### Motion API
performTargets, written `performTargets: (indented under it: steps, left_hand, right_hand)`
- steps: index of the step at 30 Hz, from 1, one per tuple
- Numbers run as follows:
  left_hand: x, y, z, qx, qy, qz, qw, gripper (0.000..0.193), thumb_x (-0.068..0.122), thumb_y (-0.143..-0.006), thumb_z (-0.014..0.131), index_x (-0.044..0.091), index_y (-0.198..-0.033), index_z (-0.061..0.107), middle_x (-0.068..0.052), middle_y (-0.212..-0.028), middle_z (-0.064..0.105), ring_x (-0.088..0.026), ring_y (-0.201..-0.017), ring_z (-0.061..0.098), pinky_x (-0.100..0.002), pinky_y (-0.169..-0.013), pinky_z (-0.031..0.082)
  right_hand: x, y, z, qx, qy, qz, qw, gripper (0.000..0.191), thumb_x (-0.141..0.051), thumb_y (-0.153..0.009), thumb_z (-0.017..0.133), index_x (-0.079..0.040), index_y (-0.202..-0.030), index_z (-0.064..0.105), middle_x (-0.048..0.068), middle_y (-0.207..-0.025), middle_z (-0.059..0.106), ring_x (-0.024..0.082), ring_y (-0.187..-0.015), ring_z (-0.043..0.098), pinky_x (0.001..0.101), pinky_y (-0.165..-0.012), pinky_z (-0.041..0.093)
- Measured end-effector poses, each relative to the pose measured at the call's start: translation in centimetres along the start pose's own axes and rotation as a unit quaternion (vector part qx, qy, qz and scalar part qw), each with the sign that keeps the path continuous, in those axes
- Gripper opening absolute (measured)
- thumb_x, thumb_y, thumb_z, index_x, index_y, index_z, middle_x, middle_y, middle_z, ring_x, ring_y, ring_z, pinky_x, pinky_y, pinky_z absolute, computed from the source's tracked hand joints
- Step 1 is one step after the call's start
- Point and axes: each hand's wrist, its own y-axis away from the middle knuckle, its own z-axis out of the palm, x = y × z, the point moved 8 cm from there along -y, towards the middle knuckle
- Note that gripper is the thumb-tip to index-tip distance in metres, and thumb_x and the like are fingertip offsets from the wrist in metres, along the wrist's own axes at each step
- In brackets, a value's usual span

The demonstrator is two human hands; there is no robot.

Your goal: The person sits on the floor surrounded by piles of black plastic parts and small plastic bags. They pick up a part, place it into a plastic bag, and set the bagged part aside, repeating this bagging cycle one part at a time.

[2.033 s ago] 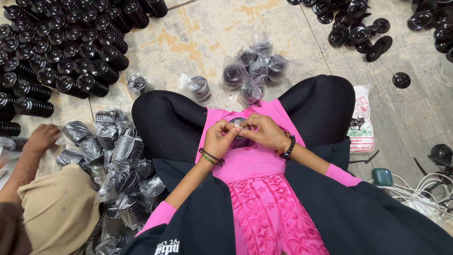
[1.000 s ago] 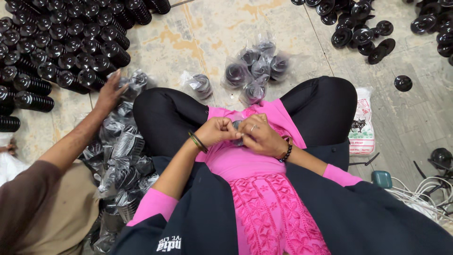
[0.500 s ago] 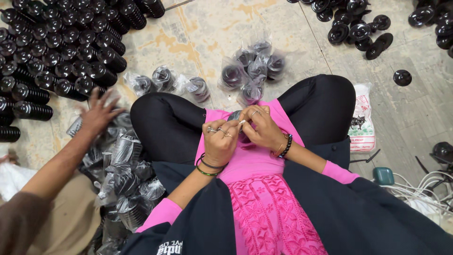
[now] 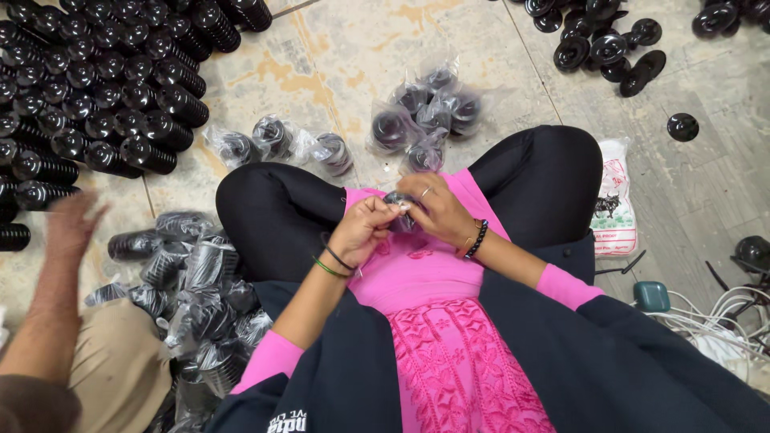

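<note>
I sit cross-legged on the floor in a pink tunic. My left hand (image 4: 362, 231) and my right hand (image 4: 429, 210) meet over my lap, both pinching a small clear plastic bag (image 4: 399, 216) with a dark round part inside; the fingers hide most of it. Just past my knees lies a cluster of bagged black parts (image 4: 425, 112). Three more bagged parts (image 4: 277, 143) lie in a row by my left knee.
Stacks of black round parts (image 4: 96, 88) fill the far left floor. A heap of bagged stacks (image 4: 192, 289) lies at my left. Another person's hand (image 4: 72, 228) and arm reach in at the left. Loose black discs (image 4: 609, 48), a printed white bag (image 4: 613, 212) and white cables (image 4: 722, 321) lie right.
The other person's hand reached to the stacks, then pulled back to the left. More bagged parts now lie by my left knee. My hands stayed over my lap on the small bag.
</note>
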Motion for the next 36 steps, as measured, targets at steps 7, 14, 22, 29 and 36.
performTargets:
  steps: [7,14,22,29,36]
  left_hand:
    - [0.9,0.3,0.1,0.074,-0.036,0.082,0.993,0.013,0.002,-0.095,0.069,0.003,-0.086,0.060,-0.009,-0.094,0.074,-0.013,-0.080,0.070,-0.025,-0.078,0.057]
    - [9.1,6.5,6.6,0.279,-0.636,0.364,0.620,0.018,0.020,-0.074,0.085,0.008,-0.071,0.072,-0.022,-0.110,0.069,-0.033,-0.106,0.056,-0.048,-0.085,0.046]
    - [0.7,-0.6,-2.5,0.127,0.032,0.008,0.991,0.013,0.013,-0.100,0.079,0.001,-0.096,0.079,-0.021,-0.114,0.064,-0.033,-0.113,0.051,-0.043,-0.098,0.045]
    - [2.3,-1.5,0.1,0.047,-0.235,0.083,0.967,0.014,0.015,-0.086,0.075,0.004,-0.095,0.079,-0.012,-0.168,0.027,-0.028,-0.140,0.048,-0.040,-0.104,0.044]
    - [6.4,2.1,4.6,0.032,-0.523,0.243,0.816,0.014,0.019,-0.087,0.082,0.009,-0.097,0.084,-0.020,-0.165,0.033,-0.031,-0.153,0.033,-0.044,-0.122,0.027]
  right_hand:
    - [1.9,1.0,0.4,-0.030,-0.156,0.149,0.976,0.022,-0.006,-0.089,0.075,0.000,-0.109,0.069,0.011,-0.098,0.068,0.024,-0.089,0.069,0.0328,-0.080,0.055]
    - [2.3,0.7,-0.7,0.061,-0.017,0.114,0.991,0.008,-0.002,-0.090,0.072,0.001,-0.090,0.065,0.012,-0.086,0.066,0.028,-0.083,0.065,0.0375,-0.072,0.051]
    - [-2.9,0.1,0.0,-0.016,0.176,-0.042,0.983,0.015,-0.008,-0.090,0.075,-0.003,-0.091,0.061,0.012,-0.088,0.060,0.031,-0.081,0.058,0.0444,-0.075,0.042]
    - [-2.1,-0.9,-0.5,-0.010,0.095,-0.045,0.994,0.013,-0.011,-0.095,0.069,-0.002,-0.101,0.061,0.010,-0.098,0.063,0.030,-0.091,0.059,0.0435,-0.081,0.041]
    - [1.9,1.7,0.8,-0.022,-0.023,0.071,0.997,0.007,-0.010,-0.097,0.066,-0.003,-0.099,0.064,0.008,-0.093,0.068,0.027,-0.090,0.064,0.0398,-0.085,0.047]
